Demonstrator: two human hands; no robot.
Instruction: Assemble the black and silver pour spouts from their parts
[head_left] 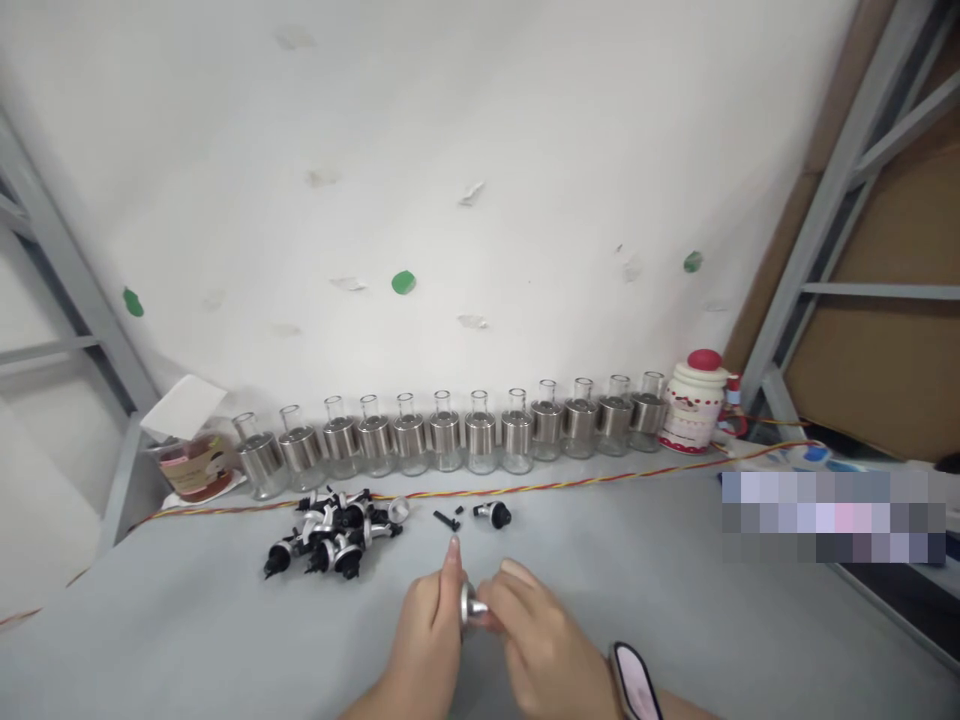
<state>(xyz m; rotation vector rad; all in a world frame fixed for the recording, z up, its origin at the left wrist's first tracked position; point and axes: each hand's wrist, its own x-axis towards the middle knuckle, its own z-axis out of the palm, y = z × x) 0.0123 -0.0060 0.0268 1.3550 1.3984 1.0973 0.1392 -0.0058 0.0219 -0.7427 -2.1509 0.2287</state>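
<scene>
Pale grey surface [187, 620] by a white wall: left hand [424, 640] and right hand [540, 650] fingers pinch one small silver round cap [469, 603] — a slip could roll it into the near pile of black-and-silver spouts [330, 535].

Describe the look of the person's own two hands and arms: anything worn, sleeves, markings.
Both hands are bare, with no gloves or rings visible. The left hand shows short, unpainted nails and no sleeve on its forearm. The right hand has a watch at the wrist, with a dark rim and pale pink face. No sleeve shows there either.
</scene>
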